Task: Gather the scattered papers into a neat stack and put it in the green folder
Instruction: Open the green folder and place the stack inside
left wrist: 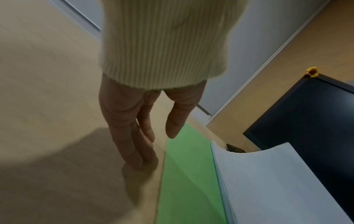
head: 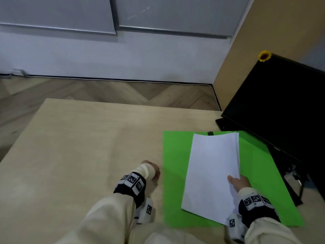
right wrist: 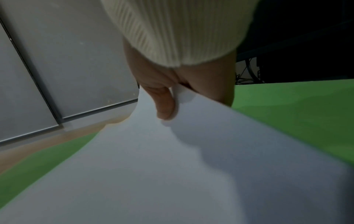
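A stack of white papers (head: pixel 212 171) hangs tilted over the open green folder (head: pixel 173 173), which lies flat on the wooden table. My right hand (head: pixel 239 182) pinches the stack at its right edge, thumb on top (right wrist: pixel 164 104), fingers under the sheets. The stack (right wrist: pixel 172 174) bends in the right wrist view, and the folder (right wrist: pixel 296 109) shows green on both sides of it. My left hand (head: pixel 153 170) rests on the table just left of the folder's edge, its straight fingers (left wrist: pixel 130 136) touching the wood beside the folder (left wrist: pixel 187 174) and the papers (left wrist: pixel 277 181).
A black monitor (head: pixel 281 106) with a yellow flower (head: pixel 263 56) on its corner stands at the right, a dark keyboard (head: pixel 226 124) below it and cables behind. The light wooden table (head: pixel 79 147) stretches left; beyond its far edge lies parquet floor.
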The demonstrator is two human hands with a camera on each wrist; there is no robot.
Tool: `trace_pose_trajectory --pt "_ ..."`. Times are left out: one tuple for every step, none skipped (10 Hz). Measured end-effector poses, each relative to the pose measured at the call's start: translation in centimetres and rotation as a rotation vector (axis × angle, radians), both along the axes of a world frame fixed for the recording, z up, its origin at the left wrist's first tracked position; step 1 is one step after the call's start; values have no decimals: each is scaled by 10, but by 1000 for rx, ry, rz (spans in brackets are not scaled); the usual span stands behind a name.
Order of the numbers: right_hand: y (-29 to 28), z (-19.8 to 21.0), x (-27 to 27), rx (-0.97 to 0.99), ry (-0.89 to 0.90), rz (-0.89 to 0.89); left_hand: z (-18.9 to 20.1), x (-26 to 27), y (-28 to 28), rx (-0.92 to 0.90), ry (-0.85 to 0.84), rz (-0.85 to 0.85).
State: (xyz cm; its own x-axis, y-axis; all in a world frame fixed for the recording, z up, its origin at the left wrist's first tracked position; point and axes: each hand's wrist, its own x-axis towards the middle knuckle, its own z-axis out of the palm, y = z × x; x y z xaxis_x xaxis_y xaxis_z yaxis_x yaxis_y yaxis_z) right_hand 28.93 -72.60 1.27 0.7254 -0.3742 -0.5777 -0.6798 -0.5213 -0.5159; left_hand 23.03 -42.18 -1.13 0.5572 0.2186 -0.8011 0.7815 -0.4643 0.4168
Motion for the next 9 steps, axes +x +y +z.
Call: trace_pose_trajectory --pt "-10 -6 8 -53 22 6 -13 6 -8 -170 -115 357" --pt "-10 -14 9 -60 79 15 -13 11 -17 -84 -102 277" --pt "-8 -17 9 -45 107 26 -7 17 -24 -76 -73 266" --pt "-8 -14 9 -12 126 20 -6 24 -32 -141 -60 334" --pt "-11 -8 11 28 135 31 -1 28 -27 -154 -148 405" --pt "-12 -1 16 66 111 50 11 20 2 -119 -231 446" --pt "-5 -1 20 77 65 41 32 0 49 -2 -365 449" --pt "15 -4 19 130 31 30 59 -19 99 183 -520 441" --pt "50 -4 18 132 21 46 85 -33 140 259 -635 498"
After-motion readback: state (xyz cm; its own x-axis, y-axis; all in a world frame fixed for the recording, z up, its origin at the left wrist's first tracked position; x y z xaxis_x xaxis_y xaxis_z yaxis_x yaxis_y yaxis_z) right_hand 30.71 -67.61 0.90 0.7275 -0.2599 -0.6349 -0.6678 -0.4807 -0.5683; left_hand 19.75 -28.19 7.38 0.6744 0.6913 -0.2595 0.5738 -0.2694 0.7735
